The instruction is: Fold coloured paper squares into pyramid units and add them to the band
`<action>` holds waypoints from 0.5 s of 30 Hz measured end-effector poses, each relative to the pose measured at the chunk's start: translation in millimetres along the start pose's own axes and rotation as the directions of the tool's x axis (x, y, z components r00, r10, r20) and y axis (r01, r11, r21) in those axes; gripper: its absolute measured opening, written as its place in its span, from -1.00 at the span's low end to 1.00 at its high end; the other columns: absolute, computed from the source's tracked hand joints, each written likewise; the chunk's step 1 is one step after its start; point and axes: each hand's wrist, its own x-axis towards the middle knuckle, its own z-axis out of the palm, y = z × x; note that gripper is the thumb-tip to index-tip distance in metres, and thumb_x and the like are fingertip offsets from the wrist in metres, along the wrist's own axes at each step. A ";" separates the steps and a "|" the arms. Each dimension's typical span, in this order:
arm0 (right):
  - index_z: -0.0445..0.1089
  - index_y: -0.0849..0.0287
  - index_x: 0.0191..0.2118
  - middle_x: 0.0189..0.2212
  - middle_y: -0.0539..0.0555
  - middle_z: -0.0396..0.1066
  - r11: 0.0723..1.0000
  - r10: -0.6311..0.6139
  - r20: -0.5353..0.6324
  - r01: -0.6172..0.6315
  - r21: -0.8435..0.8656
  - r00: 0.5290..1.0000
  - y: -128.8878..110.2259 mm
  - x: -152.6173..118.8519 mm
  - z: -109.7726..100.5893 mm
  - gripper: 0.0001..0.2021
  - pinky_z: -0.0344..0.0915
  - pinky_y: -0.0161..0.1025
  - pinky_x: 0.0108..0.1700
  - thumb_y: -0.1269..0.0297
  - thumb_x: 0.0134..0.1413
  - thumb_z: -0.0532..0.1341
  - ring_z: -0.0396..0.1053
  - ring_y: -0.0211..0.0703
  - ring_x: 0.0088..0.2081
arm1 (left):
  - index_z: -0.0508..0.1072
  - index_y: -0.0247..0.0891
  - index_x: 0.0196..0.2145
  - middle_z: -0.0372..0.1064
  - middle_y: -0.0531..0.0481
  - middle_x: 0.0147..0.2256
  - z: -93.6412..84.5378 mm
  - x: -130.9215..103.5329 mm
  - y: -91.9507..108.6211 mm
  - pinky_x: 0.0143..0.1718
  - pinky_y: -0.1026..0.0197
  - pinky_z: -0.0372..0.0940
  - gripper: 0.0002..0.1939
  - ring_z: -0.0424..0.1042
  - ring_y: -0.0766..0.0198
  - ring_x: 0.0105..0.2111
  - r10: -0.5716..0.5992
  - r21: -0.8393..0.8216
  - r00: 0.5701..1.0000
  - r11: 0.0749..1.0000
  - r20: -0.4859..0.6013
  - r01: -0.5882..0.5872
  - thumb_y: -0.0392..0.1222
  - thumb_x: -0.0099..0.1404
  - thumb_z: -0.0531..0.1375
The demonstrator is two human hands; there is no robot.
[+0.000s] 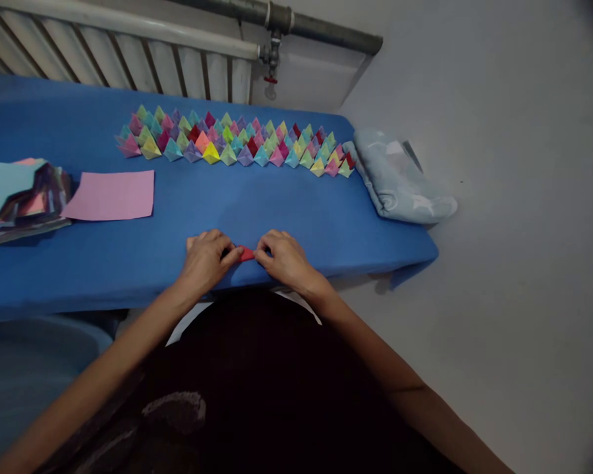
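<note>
Between my two hands, near the front edge of the blue-covered table, is a small folded red paper (pixel 247 254). My left hand (pixel 208 257) pinches its left end between thumb and fingers. At the right end, the thumb and fingertips of my right hand (pixel 282 255) are closed on the paper as well. Most of the paper is hidden by my fingers, so its exact folded shape does not show. Farther back stand several rows of small pointed folded paper pieces (pixel 245 156) in many colours.
A pink paper sheet (pixel 116 195) lies left of my hands, beside a stack of coloured paper (pixel 10 187). A folded grey-blue cloth (pixel 400 184) rests at the table's right end against the wall. Behind the table (pixel 188 197) are a radiator (pixel 123 62) and a pipe valve (pixel 273 59).
</note>
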 end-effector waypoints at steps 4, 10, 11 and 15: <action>0.37 0.16 -0.46 -0.36 0.06 0.41 1.000 0.006 -0.023 -0.006 -0.012 1.000 0.2 0.0 1.8 -0.81 0.18 -0.18 -0.17 0.37 0.20 0.18 0.27 -0.17 -0.29 | 0.46 -0.20 -0.49 0.39 -0.03 -0.42 1.8 -2.3 -0.4 -0.23 0.05 0.14 -0.59 0.32 0.16 -0.34 0.045 0.032 0.998 0.999 -0.044 -0.044 0.07 0.40 0.08; 0.38 0.15 -0.44 -0.34 0.07 0.41 0.999 0.029 -0.025 -0.029 -0.034 0.999 0.1 -0.7 1.6 -0.84 0.18 -0.19 -0.21 0.33 0.19 0.20 0.27 -0.14 -0.27 | 0.47 -0.20 -0.48 0.40 -0.06 -0.40 1.4 -2.8 -1.8 -0.26 0.03 0.13 -0.60 0.34 0.11 -0.33 0.056 0.092 0.998 0.994 -0.025 -0.054 0.09 0.39 0.10; 0.38 0.15 -0.44 -0.34 0.07 0.40 0.999 0.026 -0.023 -0.027 -0.034 0.999 0.2 -0.5 1.2 -0.84 0.18 -0.20 -0.21 0.33 0.18 0.20 0.27 -0.14 -0.27 | 0.46 -0.20 -0.48 0.40 -0.06 -0.41 1.2 -3.0 -2.1 -0.26 0.03 0.13 -0.60 0.34 0.11 -0.33 0.060 0.100 0.998 0.993 -0.029 -0.057 0.09 0.39 0.10; 0.38 0.15 -0.44 -0.35 0.06 0.39 0.999 0.031 0.010 -0.031 -0.029 0.999 0.2 1.5 -0.6 -0.84 0.19 -0.20 -0.19 0.33 0.18 0.21 0.27 -0.16 -0.27 | 0.49 -0.21 -0.40 0.43 -0.10 -0.36 -0.6 -7.5 -3.0 -0.28 0.04 0.16 -0.64 0.35 0.11 -0.31 0.107 0.128 0.992 0.987 -0.063 -0.098 0.07 0.40 0.10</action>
